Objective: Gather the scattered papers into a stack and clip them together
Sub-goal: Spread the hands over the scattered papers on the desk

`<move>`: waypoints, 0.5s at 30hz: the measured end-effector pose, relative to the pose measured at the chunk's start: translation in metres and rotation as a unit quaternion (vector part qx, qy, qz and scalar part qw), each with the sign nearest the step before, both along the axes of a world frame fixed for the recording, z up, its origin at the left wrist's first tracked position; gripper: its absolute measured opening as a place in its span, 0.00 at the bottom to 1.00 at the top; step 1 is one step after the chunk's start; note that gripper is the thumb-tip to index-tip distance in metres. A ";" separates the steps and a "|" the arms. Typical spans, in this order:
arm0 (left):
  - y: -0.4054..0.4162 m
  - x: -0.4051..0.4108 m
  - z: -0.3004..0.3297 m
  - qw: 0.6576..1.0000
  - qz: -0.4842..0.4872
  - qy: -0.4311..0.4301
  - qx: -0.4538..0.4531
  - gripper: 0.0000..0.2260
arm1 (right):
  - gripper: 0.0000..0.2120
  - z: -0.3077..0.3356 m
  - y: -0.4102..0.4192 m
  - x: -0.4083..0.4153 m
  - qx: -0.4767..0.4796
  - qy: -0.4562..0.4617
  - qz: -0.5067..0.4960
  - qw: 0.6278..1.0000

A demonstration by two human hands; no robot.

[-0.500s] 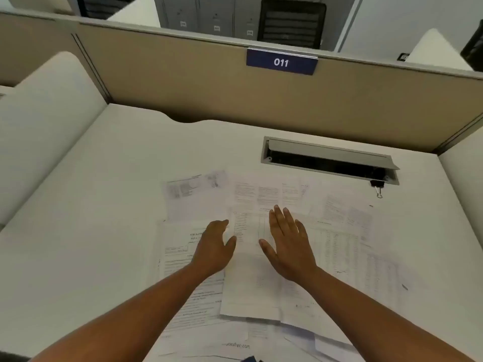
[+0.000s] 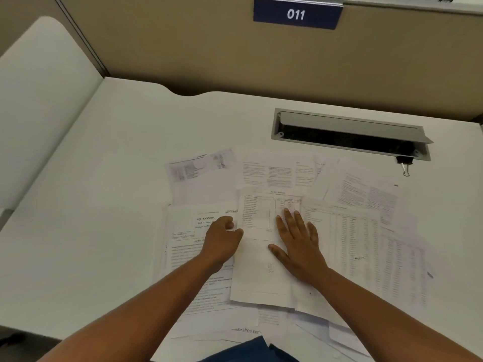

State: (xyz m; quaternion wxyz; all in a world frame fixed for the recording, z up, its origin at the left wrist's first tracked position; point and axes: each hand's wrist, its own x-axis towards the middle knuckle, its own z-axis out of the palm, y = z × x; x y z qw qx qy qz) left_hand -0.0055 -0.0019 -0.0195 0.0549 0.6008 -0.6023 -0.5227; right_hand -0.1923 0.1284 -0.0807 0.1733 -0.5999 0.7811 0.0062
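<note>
Several printed white papers [image 2: 366, 244] lie scattered and overlapping across the middle of the white desk [image 2: 86, 231]. One sheet with a table [image 2: 261, 257] lies on top between my hands. My right hand [image 2: 298, 244] rests flat on that sheet with fingers spread. My left hand [image 2: 222, 239] is at the sheet's left edge, fingers curled and pinching the edge. A black binder clip [image 2: 404, 164] lies by the right end of the cable slot, away from both hands.
A grey cable slot [image 2: 350, 131] with an open lid is set into the desk behind the papers. A tan partition [image 2: 235, 56] with a blue "011" label [image 2: 297, 14] closes the back. Something dark blue [image 2: 248, 351] shows at the near edge.
My left hand has curled its fingers onto the left edge of the top sheet. The right hand stays flat on the sheet. The view has tilted downward slightly.
</note>
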 end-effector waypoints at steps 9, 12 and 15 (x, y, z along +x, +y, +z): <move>-0.010 -0.005 -0.011 0.998 0.025 0.027 0.046 0.17 | 0.34 -0.010 0.006 0.002 -0.047 0.011 -0.008 0.999; -0.007 -0.009 -0.012 0.997 0.033 0.031 0.061 0.13 | 0.33 -0.010 0.008 0.003 -0.058 -0.009 -0.020 0.998; 0.000 -0.009 -0.017 0.999 0.012 0.015 0.049 0.08 | 0.33 -0.008 0.008 0.001 -0.068 -0.033 -0.024 0.997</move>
